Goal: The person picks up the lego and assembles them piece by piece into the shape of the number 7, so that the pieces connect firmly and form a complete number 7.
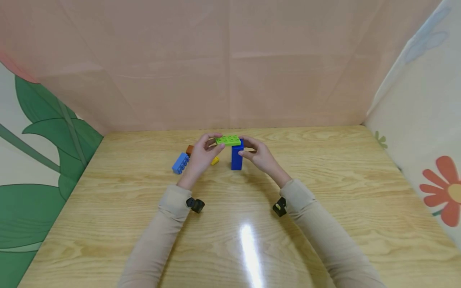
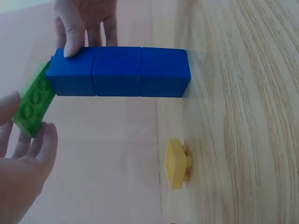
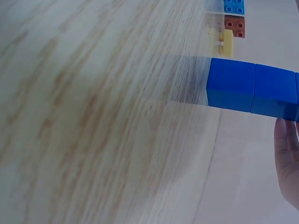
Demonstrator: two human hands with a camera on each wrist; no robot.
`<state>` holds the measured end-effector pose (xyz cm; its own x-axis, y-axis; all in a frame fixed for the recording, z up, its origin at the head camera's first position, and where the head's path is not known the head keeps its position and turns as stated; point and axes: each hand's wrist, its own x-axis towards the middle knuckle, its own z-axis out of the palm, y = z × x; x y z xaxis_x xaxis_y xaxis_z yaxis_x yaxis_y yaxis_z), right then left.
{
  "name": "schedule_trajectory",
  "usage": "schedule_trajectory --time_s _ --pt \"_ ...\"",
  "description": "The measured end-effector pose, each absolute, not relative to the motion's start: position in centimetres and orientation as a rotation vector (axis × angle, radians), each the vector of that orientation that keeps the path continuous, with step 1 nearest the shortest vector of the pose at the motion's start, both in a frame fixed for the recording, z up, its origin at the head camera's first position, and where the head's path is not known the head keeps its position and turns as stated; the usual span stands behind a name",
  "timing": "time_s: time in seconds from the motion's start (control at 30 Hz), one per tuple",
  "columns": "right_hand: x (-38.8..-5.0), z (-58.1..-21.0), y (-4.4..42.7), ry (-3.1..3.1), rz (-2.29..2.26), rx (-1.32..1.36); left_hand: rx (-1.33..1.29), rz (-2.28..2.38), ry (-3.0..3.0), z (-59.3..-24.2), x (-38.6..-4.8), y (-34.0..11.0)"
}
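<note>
Green brick is being held at a slight tilt between the thumb and fingers of the left hand, its right end reaching over the top of an upright blue stack; whether it is locking on, I cannot tell. The right hand is pinching the stack's top block. Leftward, a yellow brick, brown brick and light blue brick are lying on the wooden table.

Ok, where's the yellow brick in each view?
Head: yellow brick just left of centre, between left hand and blue tower.
Left wrist: yellow brick right of centre, lower half, below blue tower.
Right wrist: yellow brick upper right, above blue tower.
Shared landmark: blue tower.
</note>
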<state>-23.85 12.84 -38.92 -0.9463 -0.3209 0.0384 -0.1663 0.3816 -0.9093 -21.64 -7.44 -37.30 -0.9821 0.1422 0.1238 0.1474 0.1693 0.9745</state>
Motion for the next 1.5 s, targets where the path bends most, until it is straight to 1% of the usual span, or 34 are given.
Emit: schedule_trajectory --time_s 0.7,0.83,0.93,1.03,1.17,1.4,1.5 --pt "-23.7 -39.1 12.8 2.483 -1.635 -0.421 -0.418 -1.897 -2.300 -38.3 -21.5 -7.2" --pt "-23.7 -39.1 12.8 2.484 -1.633 -0.438 -0.475 -1.823 -2.320 -38.4 -21.6 -6.9" --pt "-23.7 -39.2 12.7 2.499 -1.630 -0.475 -0.512 -1.666 -2.381 -38.6 -21.6 -6.8" --pt "-23.7 -39.3 12.8 2.536 -1.618 -0.559 -0.580 -1.475 -2.439 -38.6 -21.5 -6.8" --pt "-23.6 -39.4 12.9 2.653 -1.554 -0.739 -0.664 -1.301 -2.470 -38.4 -21.5 -6.8" --pt "-23.3 -39.4 12.9 2.955 -1.351 -1.082 -0.743 -1.189 -2.468 -38.4 -21.6 -7.1" --pt "-23.4 -39.5 12.9 3.038 -1.260 -1.187 -0.771 -1.147 -2.453 -38.5 -21.7 -7.1"
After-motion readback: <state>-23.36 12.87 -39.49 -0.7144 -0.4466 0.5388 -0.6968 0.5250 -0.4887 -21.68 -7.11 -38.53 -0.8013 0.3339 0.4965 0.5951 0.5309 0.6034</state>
